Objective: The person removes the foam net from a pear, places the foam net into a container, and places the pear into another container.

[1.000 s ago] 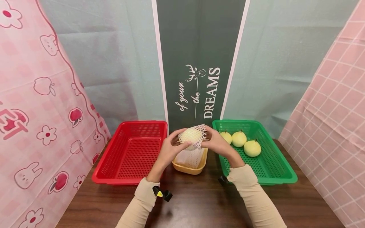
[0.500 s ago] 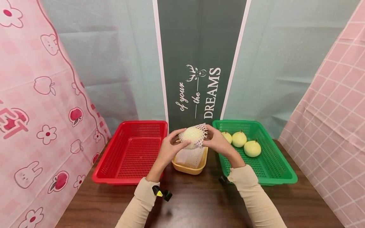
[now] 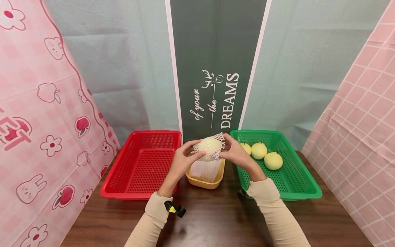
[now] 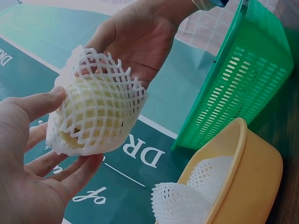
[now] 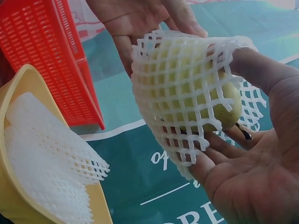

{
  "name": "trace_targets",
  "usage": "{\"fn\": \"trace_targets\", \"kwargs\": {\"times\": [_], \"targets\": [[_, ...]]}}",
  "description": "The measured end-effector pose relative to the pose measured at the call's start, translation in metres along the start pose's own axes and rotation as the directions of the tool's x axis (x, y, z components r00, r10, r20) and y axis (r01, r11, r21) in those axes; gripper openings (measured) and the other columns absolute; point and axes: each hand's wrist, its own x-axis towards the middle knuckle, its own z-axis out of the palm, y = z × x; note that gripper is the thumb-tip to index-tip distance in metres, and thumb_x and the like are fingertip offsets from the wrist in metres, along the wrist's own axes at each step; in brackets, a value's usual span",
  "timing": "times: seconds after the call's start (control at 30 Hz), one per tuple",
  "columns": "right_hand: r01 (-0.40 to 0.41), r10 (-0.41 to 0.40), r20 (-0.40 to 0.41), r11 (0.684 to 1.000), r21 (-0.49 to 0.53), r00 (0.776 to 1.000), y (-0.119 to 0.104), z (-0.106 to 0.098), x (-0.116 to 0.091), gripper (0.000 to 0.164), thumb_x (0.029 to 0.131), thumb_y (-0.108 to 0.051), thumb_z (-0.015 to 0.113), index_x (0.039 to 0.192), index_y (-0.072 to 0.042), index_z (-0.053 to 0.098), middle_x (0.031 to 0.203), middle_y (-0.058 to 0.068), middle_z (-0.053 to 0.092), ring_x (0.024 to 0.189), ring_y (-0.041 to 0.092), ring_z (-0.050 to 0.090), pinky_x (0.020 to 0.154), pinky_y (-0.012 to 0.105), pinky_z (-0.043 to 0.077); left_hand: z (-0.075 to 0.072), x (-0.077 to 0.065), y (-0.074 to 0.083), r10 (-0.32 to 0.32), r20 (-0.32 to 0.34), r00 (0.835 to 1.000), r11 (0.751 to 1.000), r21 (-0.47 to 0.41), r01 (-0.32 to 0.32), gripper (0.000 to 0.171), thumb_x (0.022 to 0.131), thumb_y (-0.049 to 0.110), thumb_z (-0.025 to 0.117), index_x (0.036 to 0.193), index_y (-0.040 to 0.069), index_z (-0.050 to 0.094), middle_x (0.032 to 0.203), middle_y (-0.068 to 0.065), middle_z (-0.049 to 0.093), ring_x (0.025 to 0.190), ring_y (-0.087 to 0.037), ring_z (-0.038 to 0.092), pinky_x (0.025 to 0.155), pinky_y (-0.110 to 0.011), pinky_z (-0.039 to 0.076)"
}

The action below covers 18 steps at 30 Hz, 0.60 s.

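Over the small yellow basket, both hands hold a pale yellow-green pear point(image 3: 209, 147) inside a white foam net sleeve point(image 4: 96, 109). My left hand point(image 3: 182, 162) grips it from the left, thumb in front and fingers behind and below. On the other side, my right hand point(image 3: 237, 153) holds the sleeve's edge between thumb and fingers. The right wrist view shows the net round most of the pear, with the stem end bare and a dark stem point(image 5: 245, 131) sticking out toward the right palm. Net mesh stands loose around that end.
More foam nets point(image 3: 204, 171) lie in the yellow basket point(image 3: 202, 184). A red basket point(image 3: 151, 168) stands at the left. The green basket point(image 3: 288, 181) at the right holds several pears point(image 3: 273, 161). All stand on a dark wooden table point(image 3: 213, 219) before hanging cloths.
The pear and its net have shifted very slightly to the right, and the net's right edge sits a touch higher by the right hand. Both hands keep their hold; the baskets are unmoved.
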Motion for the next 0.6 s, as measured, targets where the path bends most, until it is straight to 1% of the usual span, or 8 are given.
{"fn": "trace_targets", "kwargs": {"times": [0.1,0.3,0.47,0.6], "targets": [[-0.004,0.004,0.001,1.000,-0.002,1.000,0.0013,-0.0007,0.0005,0.072,0.086,-0.001,0.071,0.151,0.002,0.040,0.139,0.026,0.056,0.120,0.029,0.064,0.088,0.027,0.058,-0.0006,0.0000,0.0003,0.006,-0.003,1.000,1.000,0.010,-0.006,0.045,0.093,0.018,0.084,0.136,0.018,0.072,0.137,-0.006,0.072,0.122,-0.025,0.072,0.104,-0.040,0.059],[-0.018,0.018,0.004,1.000,-0.019,1.000,0.0018,-0.0013,0.0003,0.080,0.087,-0.003,0.072,0.158,0.003,0.035,0.141,0.028,0.056,0.119,0.030,0.062,0.088,0.025,0.057,-0.0018,0.0003,0.0000,0.016,-0.007,1.000,1.000,0.018,-0.016,0.043,0.093,0.019,0.084,0.134,0.016,0.072,0.137,-0.005,0.072,0.119,-0.026,0.073,0.102,-0.037,0.059],[-0.018,0.018,0.000,0.999,-0.027,1.000,0.0020,-0.0011,0.0003,0.074,0.088,-0.003,0.072,0.155,0.003,0.040,0.139,0.028,0.058,0.122,0.032,0.063,0.089,0.025,0.058,-0.0024,0.0007,-0.0013,0.008,-0.017,1.000,1.000,0.016,-0.008,0.041,0.093,0.017,0.083,0.132,0.012,0.072,0.137,-0.009,0.073,0.120,-0.030,0.073,0.101,-0.036,0.060],[-0.023,0.022,-0.016,0.999,-0.043,1.000,0.0018,-0.0005,0.0008,0.073,0.088,-0.005,0.072,0.154,0.002,0.042,0.138,0.028,0.060,0.124,0.037,0.063,0.088,0.025,0.057,-0.0031,0.0009,-0.0024,0.004,-0.035,0.999,0.999,0.036,-0.003,0.040,0.092,0.016,0.085,0.130,0.010,0.073,0.134,-0.011,0.073,0.119,-0.031,0.073,0.101,-0.038,0.060]]}}
